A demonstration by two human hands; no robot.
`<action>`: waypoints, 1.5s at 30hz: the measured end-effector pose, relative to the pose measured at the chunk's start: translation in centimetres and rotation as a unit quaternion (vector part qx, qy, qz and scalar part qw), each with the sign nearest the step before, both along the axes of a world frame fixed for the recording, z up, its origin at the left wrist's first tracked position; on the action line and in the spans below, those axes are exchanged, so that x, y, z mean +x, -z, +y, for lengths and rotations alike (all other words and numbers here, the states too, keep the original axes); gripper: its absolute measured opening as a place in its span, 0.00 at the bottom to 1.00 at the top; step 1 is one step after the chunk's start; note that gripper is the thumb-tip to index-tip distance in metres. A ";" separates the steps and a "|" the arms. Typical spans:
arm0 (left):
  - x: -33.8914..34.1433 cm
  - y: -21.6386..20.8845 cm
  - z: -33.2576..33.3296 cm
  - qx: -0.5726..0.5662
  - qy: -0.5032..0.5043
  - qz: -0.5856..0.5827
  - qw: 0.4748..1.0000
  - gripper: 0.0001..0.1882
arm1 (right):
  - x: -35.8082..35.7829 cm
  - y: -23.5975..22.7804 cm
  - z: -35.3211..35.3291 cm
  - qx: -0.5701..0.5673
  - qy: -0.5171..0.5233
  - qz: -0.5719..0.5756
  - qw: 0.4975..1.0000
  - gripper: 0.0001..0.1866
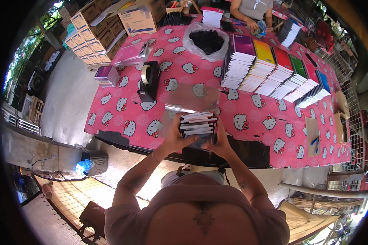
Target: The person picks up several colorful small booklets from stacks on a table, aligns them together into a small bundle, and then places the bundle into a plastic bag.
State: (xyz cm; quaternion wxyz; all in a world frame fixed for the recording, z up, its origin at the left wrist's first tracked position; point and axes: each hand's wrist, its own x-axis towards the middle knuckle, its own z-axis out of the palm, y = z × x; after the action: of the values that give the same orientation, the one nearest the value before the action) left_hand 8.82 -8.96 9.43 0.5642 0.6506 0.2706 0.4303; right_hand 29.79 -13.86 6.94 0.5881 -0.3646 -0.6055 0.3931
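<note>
A short stack of notebooks [197,124] is pressed between my two hands at the near edge of the table. My left hand [176,136] grips the stack's left side, its thumb along the near face. On the opposite side, my right hand [220,141] closes round the stack. Just beyond lies a clear plastic sleeve [192,97] with a pale edge of something white across it. To the left of the sleeve stands a black tape dispenser [149,81] with a roll of tape.
Tall notebook stacks [259,67] in several colours stand at the right. Behind them a person [253,12] handles something small. A plastic bag [206,42] of black material sits at the back. Cardboard boxes [96,34] pile up far left. A small notebook stack [107,76] lies near the left edge.
</note>
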 end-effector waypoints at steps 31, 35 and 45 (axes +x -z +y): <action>-5.7 3.2 4.3 -0.047 0.132 0.159 0.977 0.41 | -6.8 7.5 2.2 -0.069 0.053 -0.010 0.996 0.49; -5.5 3.9 5.2 -0.020 0.109 0.255 0.961 0.41 | -6.3 7.7 2.9 -0.036 0.042 -0.031 0.998 0.49; -1.1 -3.2 3.1 0.399 0.023 0.486 0.777 0.49 | -5.1 8.1 3.3 -0.130 0.011 -0.048 0.990 0.51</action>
State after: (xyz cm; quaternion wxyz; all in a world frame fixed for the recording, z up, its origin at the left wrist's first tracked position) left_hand 7.73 -5.81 12.63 0.0571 0.9461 0.2981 0.1129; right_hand 24.67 -10.58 -1.18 0.5102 -0.4633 -0.5728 0.4438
